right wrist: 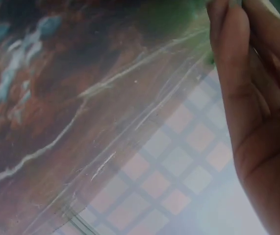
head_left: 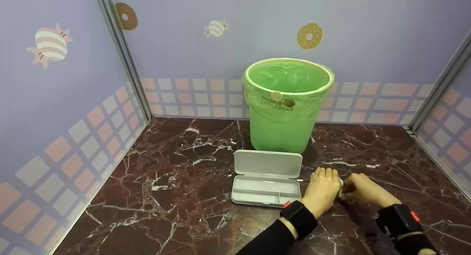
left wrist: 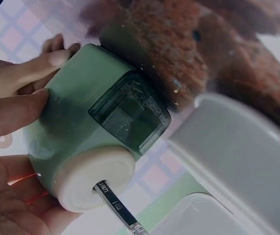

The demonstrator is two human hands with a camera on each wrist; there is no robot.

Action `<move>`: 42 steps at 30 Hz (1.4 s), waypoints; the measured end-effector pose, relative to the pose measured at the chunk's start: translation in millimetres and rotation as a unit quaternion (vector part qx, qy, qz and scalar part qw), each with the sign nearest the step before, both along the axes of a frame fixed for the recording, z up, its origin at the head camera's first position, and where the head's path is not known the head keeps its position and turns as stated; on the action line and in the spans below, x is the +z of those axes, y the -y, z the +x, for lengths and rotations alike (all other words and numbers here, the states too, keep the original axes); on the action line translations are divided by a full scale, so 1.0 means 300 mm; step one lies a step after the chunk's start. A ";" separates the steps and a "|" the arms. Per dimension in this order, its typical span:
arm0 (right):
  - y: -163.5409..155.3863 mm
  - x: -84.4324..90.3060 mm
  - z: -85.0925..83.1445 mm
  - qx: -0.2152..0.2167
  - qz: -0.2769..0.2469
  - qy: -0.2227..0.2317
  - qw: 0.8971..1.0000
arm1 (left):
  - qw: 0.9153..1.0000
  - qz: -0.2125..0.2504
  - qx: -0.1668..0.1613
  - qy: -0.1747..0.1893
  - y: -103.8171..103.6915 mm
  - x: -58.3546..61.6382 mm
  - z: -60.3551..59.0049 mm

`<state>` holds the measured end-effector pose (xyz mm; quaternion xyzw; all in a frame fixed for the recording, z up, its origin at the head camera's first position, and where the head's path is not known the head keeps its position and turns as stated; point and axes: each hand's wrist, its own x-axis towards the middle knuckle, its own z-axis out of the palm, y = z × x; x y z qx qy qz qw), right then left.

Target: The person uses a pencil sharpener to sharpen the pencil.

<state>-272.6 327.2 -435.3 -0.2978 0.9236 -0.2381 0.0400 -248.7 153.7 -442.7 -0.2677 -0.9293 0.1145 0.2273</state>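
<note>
- The head view is evenly and softly lit, bright, with no hard shadows; the green bin (head_left: 288, 104) casts only a faint dark patch on the marble top (head_left: 176, 181).
- The marble shows a mild sheen, no strong glare.
- Straight wall posts lean outward toward the frame edges.
- The left wrist view is sharp on the green sharpener (left wrist: 98, 132), while the white case (left wrist: 238, 161) and background blur.
- The right wrist view is hazy and soft throughout, washed pale at lower right.
</note>
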 end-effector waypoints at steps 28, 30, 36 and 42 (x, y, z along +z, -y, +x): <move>0.001 0.190 0.043 -0.025 -0.010 -0.040 0.999 | 0.999 0.035 0.001 -0.013 -0.003 -0.001 -0.003; 0.005 0.195 0.030 -0.023 -0.005 -0.053 0.998 | 0.999 0.040 -0.002 -0.019 -0.002 -0.003 -0.006; 0.016 0.201 -0.001 -0.044 0.004 -0.058 0.997 | 0.999 0.034 -0.008 -0.006 -0.001 -0.004 -0.008; 0.021 0.198 -0.027 -0.062 0.013 -0.073 0.995 | 0.999 0.032 -0.016 -0.007 0.000 -0.002 -0.011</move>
